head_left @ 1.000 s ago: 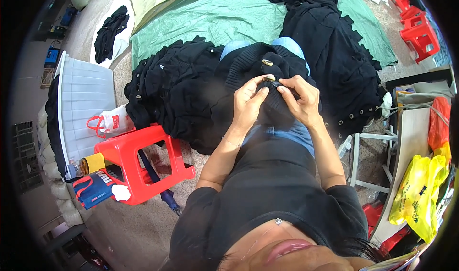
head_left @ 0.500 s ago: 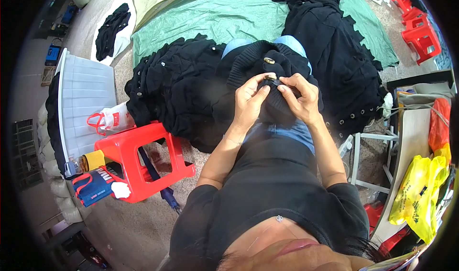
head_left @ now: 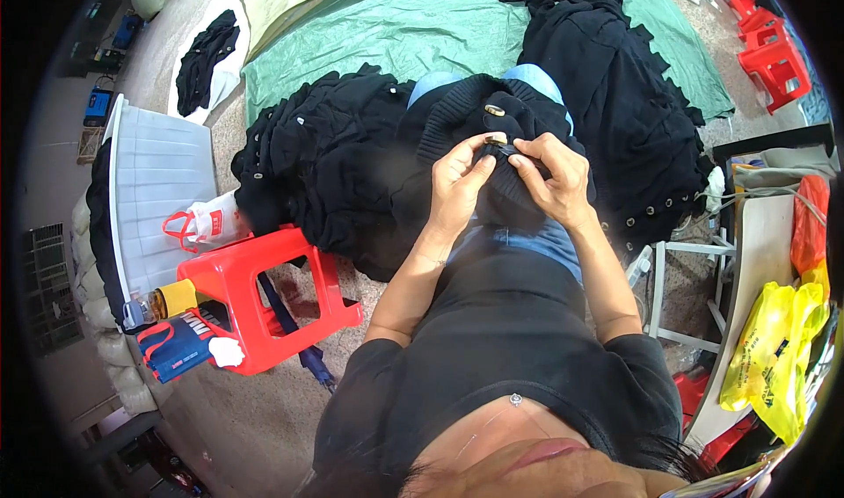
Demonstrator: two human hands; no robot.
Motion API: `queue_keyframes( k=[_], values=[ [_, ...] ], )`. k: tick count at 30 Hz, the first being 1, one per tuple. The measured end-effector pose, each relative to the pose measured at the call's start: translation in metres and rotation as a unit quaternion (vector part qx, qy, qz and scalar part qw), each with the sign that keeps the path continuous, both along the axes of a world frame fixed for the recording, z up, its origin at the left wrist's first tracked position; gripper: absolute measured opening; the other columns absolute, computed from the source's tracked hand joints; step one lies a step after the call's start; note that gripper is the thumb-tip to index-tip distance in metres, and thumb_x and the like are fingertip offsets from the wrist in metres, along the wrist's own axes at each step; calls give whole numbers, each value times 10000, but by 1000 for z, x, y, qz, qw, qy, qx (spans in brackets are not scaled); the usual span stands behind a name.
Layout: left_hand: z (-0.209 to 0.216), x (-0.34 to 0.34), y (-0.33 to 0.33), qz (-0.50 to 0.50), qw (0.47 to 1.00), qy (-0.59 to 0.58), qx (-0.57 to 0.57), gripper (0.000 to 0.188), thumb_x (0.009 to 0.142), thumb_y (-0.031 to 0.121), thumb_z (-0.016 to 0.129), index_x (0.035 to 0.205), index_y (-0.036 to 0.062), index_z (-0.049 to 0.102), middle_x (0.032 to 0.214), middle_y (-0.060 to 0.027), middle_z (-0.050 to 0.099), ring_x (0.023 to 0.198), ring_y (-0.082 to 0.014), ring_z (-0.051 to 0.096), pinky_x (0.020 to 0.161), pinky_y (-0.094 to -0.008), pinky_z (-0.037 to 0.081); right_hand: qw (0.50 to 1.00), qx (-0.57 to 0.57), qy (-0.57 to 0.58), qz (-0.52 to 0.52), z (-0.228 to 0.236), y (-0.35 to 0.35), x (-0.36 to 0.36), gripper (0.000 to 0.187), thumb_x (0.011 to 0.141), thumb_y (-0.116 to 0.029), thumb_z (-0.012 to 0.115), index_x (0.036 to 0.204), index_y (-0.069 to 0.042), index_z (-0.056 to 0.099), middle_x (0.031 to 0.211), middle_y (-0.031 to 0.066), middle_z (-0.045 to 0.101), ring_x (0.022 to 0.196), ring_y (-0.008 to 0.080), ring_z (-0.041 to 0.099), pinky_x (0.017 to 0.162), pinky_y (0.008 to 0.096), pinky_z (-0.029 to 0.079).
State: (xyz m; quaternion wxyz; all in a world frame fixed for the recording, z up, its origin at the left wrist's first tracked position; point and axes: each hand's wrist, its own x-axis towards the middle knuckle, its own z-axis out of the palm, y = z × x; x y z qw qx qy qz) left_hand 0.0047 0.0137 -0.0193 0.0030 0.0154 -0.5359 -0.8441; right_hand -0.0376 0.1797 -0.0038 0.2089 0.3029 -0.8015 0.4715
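A black ribbed knit garment [head_left: 448, 120] lies across my lap, over blue jeans. At its edge, my left hand [head_left: 458, 174] pinches a gold-rimmed button [head_left: 497, 139] between thumb and forefinger. Close beside it on the right, my right hand [head_left: 554, 174] has its thumb and fingertips pressed together on the garment's edge, just below the button. A second gold-rimmed button [head_left: 495, 110] shows on the knit a little farther out. Whether a thread or needle is between the fingertips is too small to tell.
Piles of black garments with buttons lie left [head_left: 334, 146] and right [head_left: 607, 102] on green sheeting [head_left: 396, 32]. At left stand a red stool [head_left: 255, 322] and a pale plastic bin [head_left: 163, 181]. A board [head_left: 760, 261] with a yellow bag [head_left: 765, 357] is at right.
The button has turned slightly between my fingers, and its gold rim shows more now. Both hands stay in nearly the same place; the view has shifted a little.
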Motion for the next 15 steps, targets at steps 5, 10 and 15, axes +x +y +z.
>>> queue_keyframes(
  k=[5, 10, 15],
  values=[
    [4, -1, 0, -4, 1000, 2, -3, 306, 950, -19, 540, 1252, -62, 567, 1153, -97, 644, 995, -118, 630, 885, -234, 502, 1000, -14, 1, 1, 0, -1, -1, 188, 766, -88, 773, 908, -10, 678, 742, 66, 641, 583, 170, 622, 526, 267, 467],
    [2, 0, 1, 7, 1000, 5, -1, 303, 947, -22, 542, 1246, -60, 575, 1160, -93, 643, 990, -105, 623, 863, -214, 493, 1000, -12, 2, -1, 2, -2, 1, 188, 768, -90, 773, 912, -11, 680, 743, 64, 640, 583, 169, 623, 529, 268, 469],
    [3, 5, 1, 12, 1000, 14, -21, 298, 948, -27, 539, 1241, -59, 580, 1164, -88, 643, 998, -97, 616, 867, -206, 485, 1000, -15, -11, -2, 0, -3, 5, 182, 776, -91, 769, 913, -9, 682, 744, 64, 634, 586, 170, 627, 531, 267, 472]
  ],
)
